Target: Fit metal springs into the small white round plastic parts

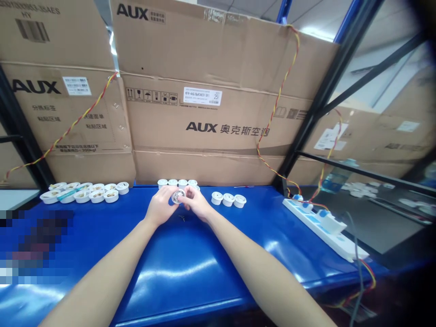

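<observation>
My left hand (161, 205) is closed around the side of a small round white cup-like part (177, 197), its open face tilted toward me. My right hand (197, 203) has thumb and fingers closed at the right edge of the same part, the thumb over its face. What sits inside the part is too small to make out. Just below my hands, a few tiny dark pieces (182, 218) lie on the blue tabletop (184, 268). Behind my hands stands a group of similar white round parts (173, 182), partly hidden by my fingers.
Right of my hands are three white round parts (228, 200) in a row. Several more, with brownish contents, form a cluster (90, 193) at the left. A white power strip (323, 229) with plugs and cables runs along the right edge. Large cardboard boxes (211, 59) stand behind.
</observation>
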A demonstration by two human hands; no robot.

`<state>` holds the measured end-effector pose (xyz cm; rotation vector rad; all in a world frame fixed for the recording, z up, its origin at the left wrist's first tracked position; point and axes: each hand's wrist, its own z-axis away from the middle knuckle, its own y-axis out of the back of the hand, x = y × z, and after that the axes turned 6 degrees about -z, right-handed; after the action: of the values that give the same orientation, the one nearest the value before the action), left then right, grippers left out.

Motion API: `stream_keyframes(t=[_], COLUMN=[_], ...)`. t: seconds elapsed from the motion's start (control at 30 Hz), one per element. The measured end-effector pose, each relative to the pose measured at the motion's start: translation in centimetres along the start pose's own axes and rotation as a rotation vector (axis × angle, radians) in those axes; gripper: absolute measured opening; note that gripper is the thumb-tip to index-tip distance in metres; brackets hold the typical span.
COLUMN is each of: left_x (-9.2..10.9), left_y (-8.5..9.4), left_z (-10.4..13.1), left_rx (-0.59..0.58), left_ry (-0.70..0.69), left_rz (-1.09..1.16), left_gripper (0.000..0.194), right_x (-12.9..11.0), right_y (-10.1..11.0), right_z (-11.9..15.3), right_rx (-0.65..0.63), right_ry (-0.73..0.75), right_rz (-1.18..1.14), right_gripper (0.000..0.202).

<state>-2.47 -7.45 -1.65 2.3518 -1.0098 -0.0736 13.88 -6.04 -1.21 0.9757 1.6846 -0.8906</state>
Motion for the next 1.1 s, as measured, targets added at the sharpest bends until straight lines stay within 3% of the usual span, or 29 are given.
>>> stream_keyframes(t=[0.3,0.5,0.6,0.7,0.83,0.93,1.1], left_x=[0.1,-0.3,-0.3,-0.2,-0.7,-1.2,-1.5], left_y=[-0.1,-0.1,-0.1,0.0,0.0,-0.1,-0.2], left_z=[0.0,0.2,0.0,-0.1,0.1,0.4,0.5], left_rx=[0.011,0.008,-0.004,-0.054,-0.054,-0.034,-0.045], left_ry=[0.041,0.005,-0.008,-0.001,0.151,0.237,0.237], left_rz=[0.033,-0.034,-0.028,-0.034,-0.063,-0.047,-0.018], left_gripper=[0.026,0.027,0.033,0.038,0.032,0.024,0.018], right_x=[-0.6,-0.9,-1.5,-2.4,-3.5,-3.4,-2.5], right_y=[0.1,-1.3,-1.5,0.1,4.0,5.8,6.8], right_z=[0.1,0.8,1.1,1.0,0.4,0.2,0.1], right_rx=[-0.027,0.105,0.157,0.229,0.361,0.299,0.224], right_ry=[-0.116,0.272,0.324,0.244,-0.018,-0.115,-0.230], right_rz=[-0.073,0.524,0.837,1.152,1.496,1.570,1.615], right_gripper=[0.041,0.049,0.045,0.039,0.036,0.036,0.032])
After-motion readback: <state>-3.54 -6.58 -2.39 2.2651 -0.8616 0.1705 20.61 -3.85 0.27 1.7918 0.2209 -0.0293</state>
